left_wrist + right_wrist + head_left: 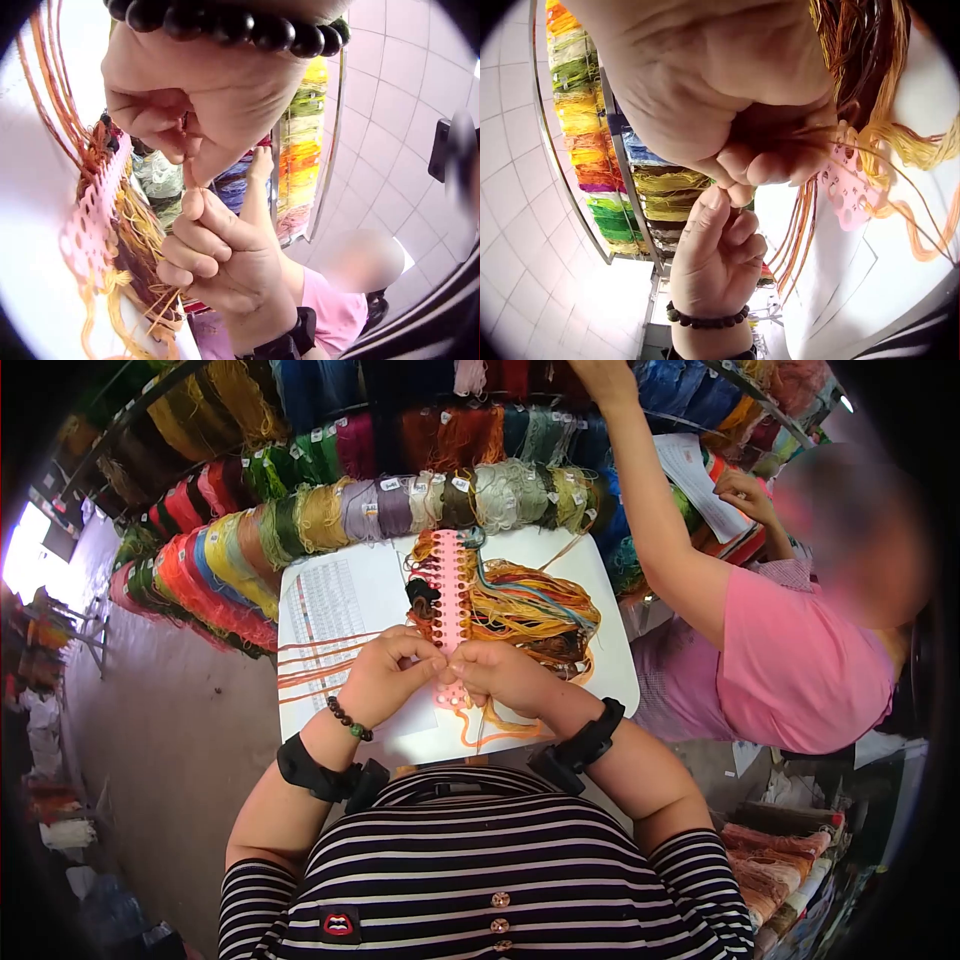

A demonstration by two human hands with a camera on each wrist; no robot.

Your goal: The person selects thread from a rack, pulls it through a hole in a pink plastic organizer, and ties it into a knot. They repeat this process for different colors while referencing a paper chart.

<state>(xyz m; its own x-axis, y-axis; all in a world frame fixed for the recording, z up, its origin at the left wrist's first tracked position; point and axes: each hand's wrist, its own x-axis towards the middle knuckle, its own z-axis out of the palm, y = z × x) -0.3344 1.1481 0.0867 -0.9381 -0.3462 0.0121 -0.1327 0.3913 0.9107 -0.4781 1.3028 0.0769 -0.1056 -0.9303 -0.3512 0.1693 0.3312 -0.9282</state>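
Observation:
A pink perforated strip [450, 600] lies lengthwise on the white board, many thread bundles looped through its holes. Over its lower part the left hand [385, 675] and right hand [505, 678] meet at the fingertips. In the left wrist view, the left hand [202, 97] pinches with thumb and finger, touching the pinching right hand [229, 262]. Brown-orange thread [892, 161] runs from the curled fingers of the right hand [727, 97] in the right wrist view. Whatever lies between the left fingertips is too small to tell.
Gold and brown threads [540, 610] spread right of the strip; orange strands [320, 665] cross a printed sheet [325, 600] at left. Rolls of coloured thread [370, 508] line the far edge. A person in pink [800, 660] reaches up at the right.

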